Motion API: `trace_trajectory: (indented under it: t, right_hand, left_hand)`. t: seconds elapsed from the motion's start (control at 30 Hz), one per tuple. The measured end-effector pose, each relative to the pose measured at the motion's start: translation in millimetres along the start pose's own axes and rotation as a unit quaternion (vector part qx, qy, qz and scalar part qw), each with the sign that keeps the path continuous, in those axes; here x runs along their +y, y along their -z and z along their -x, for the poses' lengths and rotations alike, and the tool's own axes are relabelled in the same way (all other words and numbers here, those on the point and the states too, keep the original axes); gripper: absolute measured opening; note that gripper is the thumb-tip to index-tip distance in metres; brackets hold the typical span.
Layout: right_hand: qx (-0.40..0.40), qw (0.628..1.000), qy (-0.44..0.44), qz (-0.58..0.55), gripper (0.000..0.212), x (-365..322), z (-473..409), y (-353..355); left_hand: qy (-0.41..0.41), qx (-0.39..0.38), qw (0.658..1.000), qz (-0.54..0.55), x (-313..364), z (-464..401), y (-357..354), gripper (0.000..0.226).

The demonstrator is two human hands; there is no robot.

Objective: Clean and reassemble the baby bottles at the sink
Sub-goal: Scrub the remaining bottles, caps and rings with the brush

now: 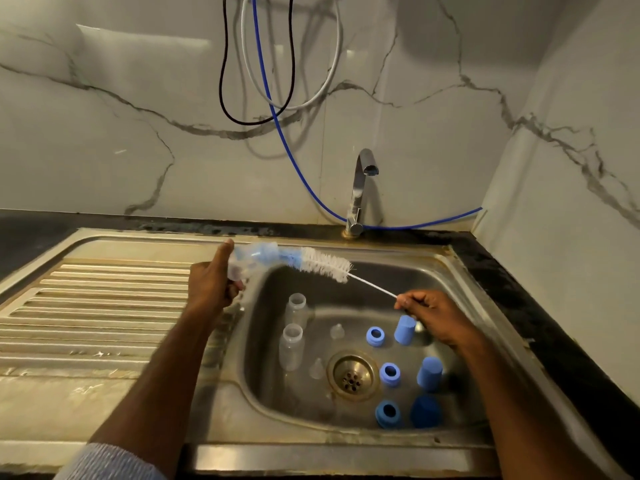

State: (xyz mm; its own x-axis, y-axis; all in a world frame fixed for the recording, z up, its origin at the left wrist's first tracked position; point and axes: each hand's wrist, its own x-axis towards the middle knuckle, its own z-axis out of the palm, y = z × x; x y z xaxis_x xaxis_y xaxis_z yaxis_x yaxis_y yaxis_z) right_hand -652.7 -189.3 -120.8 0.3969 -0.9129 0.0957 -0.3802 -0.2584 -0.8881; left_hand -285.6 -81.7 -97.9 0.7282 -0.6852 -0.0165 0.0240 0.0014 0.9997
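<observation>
Left hand (211, 282) raised over the near-left rim of the stainless-steel sink basin (460, 292), fingers curled round a clear plastic baby bottle (242, 263) held roughly on its side, thumb sticking up along the base. Long bottle brush with white bristles and a blue tip (323, 265) pushed partway into the bottle's mouth, blue part inside (blurred through the plastic), white bristles mostly outside and hanging above the basin. Right hand (433, 317) over the right half of the basin, thumb and fingertips pinching the far end of the brush's thin white wire handle (375, 287). Down on the basin floor, two more clear bottles without tops (296, 307) (292, 346) standing upright left of the round metal drain (352, 375). Two small clear teats (336, 331) (317, 368) lying near them, one just beside the drain. Right of the drain, three blue screw rings (375, 336) (390, 374) (388, 414) in a rough column, with three blue caps (404, 329) (429, 374) (425, 412) just beside them, one per ring. Chrome tap (362, 188) at the back edge of the sink, no water running. Ribbed steel draining board (104, 313) to the left. Black, white and blue cables (263, 84) hanging against the white marble-veined wall (104, 116).
</observation>
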Motion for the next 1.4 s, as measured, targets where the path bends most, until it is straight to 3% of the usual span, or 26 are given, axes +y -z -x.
trace_trajectory:
  t: [0.1, 0.2, 0.33, 0.5, 0.63, 0.77, 0.87, 0.97, 1.1, 1.17, 1.27, 1.4]
  right_hand:
    - [-0.021, 1.000, 0.002, 0.024, 0.024, -0.9, -3.0, -9.6]
    - [0.019, 1.000, 0.001, -0.017, 0.024, 3.7, -3.7, 5.5]
    - [-0.027, 0.999, -0.004, 0.027, 0.026, 3.6, -3.7, -10.8]
    - [-0.003, 1.000, -0.002, -0.017, 0.026, 7.8, -5.8, 4.1]
    - [-0.041, 0.999, -0.005, 0.014, 0.026, 5.5, -5.7, -12.2]
    - [-0.047, 0.999, -0.001, 0.005, 0.027, 4.8, -3.7, -2.8]
    - [-0.053, 0.998, -0.011, 0.010, 0.027, 7.5, -1.9, -2.4]
    - [-0.041, 0.999, -0.020, 0.012, 0.030, 9.6, -3.0, -1.7]
    - [-0.021, 0.999, -0.034, 0.003, 0.032, 12.5, -3.1, 0.9]
    - [-0.020, 0.999, -0.035, 0.007, 0.031, 10.6, -2.2, 0.6]
    - [0.016, 0.999, -0.034, -0.012, 0.023, 8.0, 0.8, 11.3]
    - [0.007, 1.000, -0.016, -0.011, 0.015, -2.3, 4.9, 8.5]
  left_hand:
    - [-0.019, -0.016, 1.000, -0.013, -2.4, 8.4, -13.4, 0.059]
    - [0.002, 0.006, 1.000, 0.023, 4.2, 1.6, -1.7, 0.062]
    - [-0.010, -0.016, 1.000, 0.006, -2.0, 13.2, -12.1, 0.059]
    - [0.006, 0.027, 0.999, 0.034, 6.2, 5.8, -3.6, 0.064]
    - [-0.004, -0.010, 1.000, 0.012, 0.4, 16.1, -16.5, 0.056]
    - [-0.078, -0.075, 0.994, 0.006, -0.6, 12.3, -12.1, 0.028]
    - [-0.150, -0.135, 0.979, 0.005, -3.8, 7.3, -7.9, 0.038]
    - [-0.208, -0.203, 0.957, -0.022, -7.8, 1.8, -1.5, 0.032]
    - [-0.274, -0.229, 0.925, -0.134, -12.1, -1.6, 3.5, 0.049]
    - [-0.266, -0.223, 0.928, -0.134, -11.1, 1.0, 2.1, 0.046]
    - [-0.200, -0.219, 0.954, -0.035, -7.7, 2.4, 6.6, 0.027]
    - [-0.097, -0.229, 0.968, 0.017, -4.4, 1.9, 10.2, 0.037]
